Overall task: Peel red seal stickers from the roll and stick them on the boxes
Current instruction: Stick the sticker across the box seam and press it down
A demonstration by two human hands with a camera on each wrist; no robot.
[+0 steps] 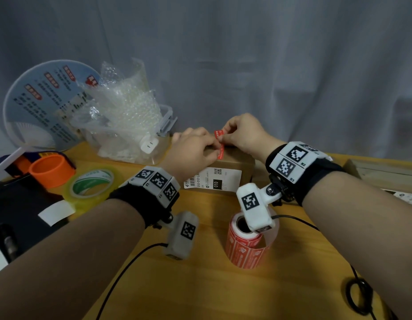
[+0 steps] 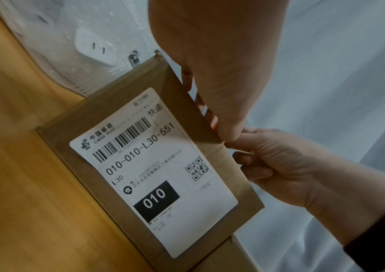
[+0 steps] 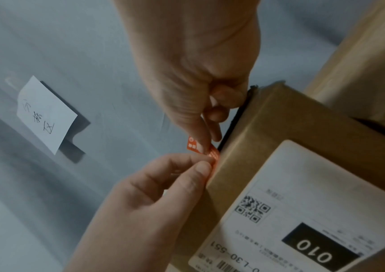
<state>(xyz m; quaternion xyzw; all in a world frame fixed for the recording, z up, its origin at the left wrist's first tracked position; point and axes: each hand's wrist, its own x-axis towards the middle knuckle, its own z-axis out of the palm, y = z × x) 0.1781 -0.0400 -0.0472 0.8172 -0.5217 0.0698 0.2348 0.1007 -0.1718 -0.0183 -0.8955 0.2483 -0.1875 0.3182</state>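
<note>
Both hands meet at the top far edge of a flat brown cardboard box (image 1: pixel 232 166) lying on the smooth wooden table (image 1: pixel 200 285). The right hand (image 1: pixel 244 135) pinches the upper end of a narrow red seal sticker (image 1: pixel 219 142) between thumb and forefinger, that end standing up off the box. The left hand (image 1: pixel 195 151) has its fingertips curled onto the sticker's lower part, pinching it at the box's edge, as the right wrist view shows; whether that part is already stuck down cannot be told. The box's near face carries a large white matte shipping label (image 2: pixel 149 165) with rounded corners, a barcode and a black block reading 010. The cylindrical roll of red stickers (image 1: pixel 245 245) stands upright on the table nearer the person, its paper backing strip curling loose on its right. To the left lie a glossy yellowish roll of tape (image 1: pixel 92 185), an orange plastic ring (image 1: pixel 50 169), and a clear tub stuffed with bubble wrap (image 1: pixel 124 112). A grey curtain hangs in soft folds behind.
</note>
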